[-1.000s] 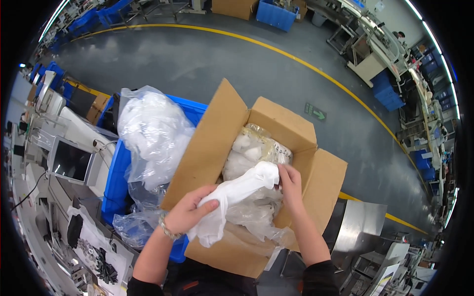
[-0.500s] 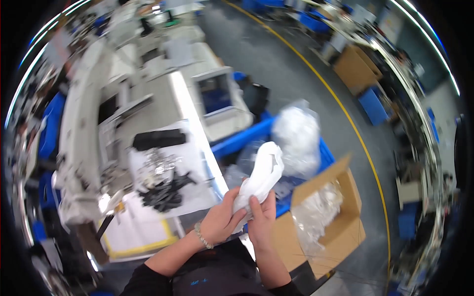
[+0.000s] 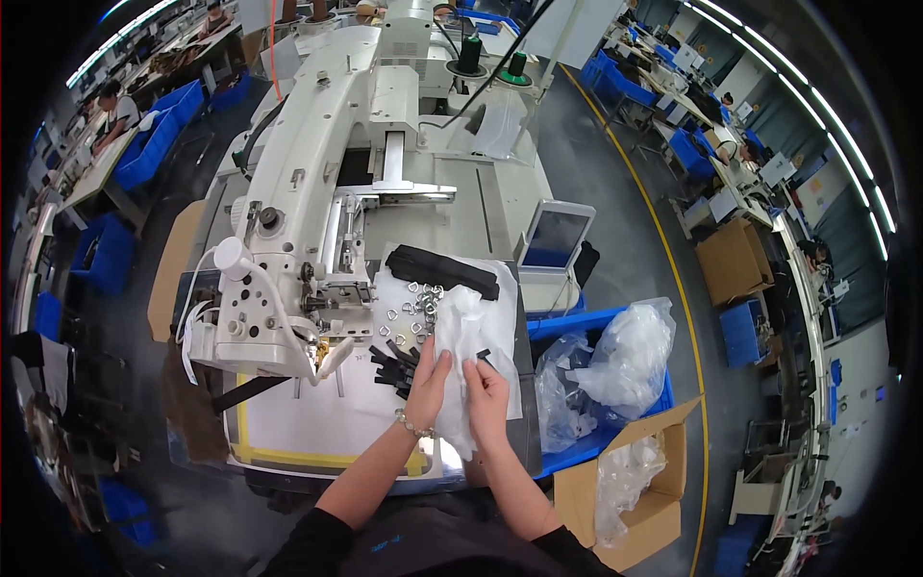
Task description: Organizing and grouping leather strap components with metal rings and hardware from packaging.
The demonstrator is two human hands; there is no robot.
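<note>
My left hand and my right hand grip a crumpled, thin white wrapper between them, thumbs on top. It hangs over the near right part of a white sheet on the machine table; I cannot tell whether it is paper or plastic, or whether anything is inside. Beyond it lies a long black fabric bundle. Several small metal rings are scattered just in front of that bundle. Close to my left hand sits a loose pile of short black straps, partly hidden by the hand.
A large white sewing machine fills the left of the table, its head near my left forearm. A screen stands at the right. Beside the table are a blue bin with clear plastic bags and an open cardboard box.
Both hands have brought the white wrapper left, from above the blue bin to over the table. It was a compact folded bundle and now hangs looser. My view has turned toward the machine.
</note>
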